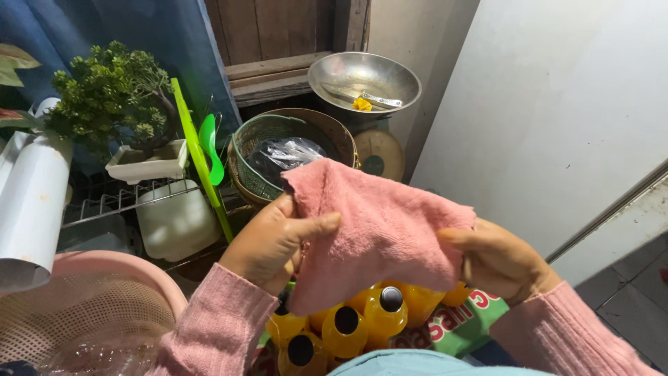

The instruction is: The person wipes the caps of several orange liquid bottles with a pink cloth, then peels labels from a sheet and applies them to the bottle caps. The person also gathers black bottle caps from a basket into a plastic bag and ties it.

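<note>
Cluttered kitchen corner, pink cloth stretched between left hand and right hand, both pinching its edges

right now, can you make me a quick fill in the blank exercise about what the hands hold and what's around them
1. The left hand and the right hand both grip a fuzzy ____ cloth.
2. Below the cloth stand yellow plastic bottles with ____ caps.
3. The round shiny metal bowl holds a small ____ scrap beside a metal tool.
4. The green wire basket holds a crumpled clear ____ bag.

Missing words: pink; black; yellow; plastic
</note>
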